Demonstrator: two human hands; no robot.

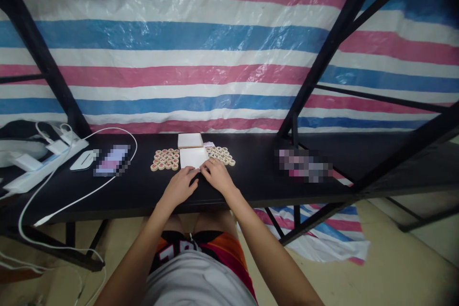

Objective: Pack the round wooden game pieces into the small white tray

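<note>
A white box point(192, 157) lies on the black table, directly in front of me. My left hand point(182, 183) is at its front edge, fingertips touching the edge and thumb held apart. At the front right corner, my right hand point(218, 174) has its fingers bent over the box's edge; whether anything small is under them cannot be seen. To the left sit rows of round Chinese chess pieces with red characters point(165, 158). Dark-marked Chinese chess pieces point(223, 155) are grouped on the right, partly behind my right hand.
Behind the box lies a second white box part point(190, 140), with a small pinkish paper point(209, 144) nearby. Leftward are a white cable point(81, 201), a power strip point(45, 165) and a blurred phone-like object point(112, 160). Black frame posts point(315, 67) rise on both sides.
</note>
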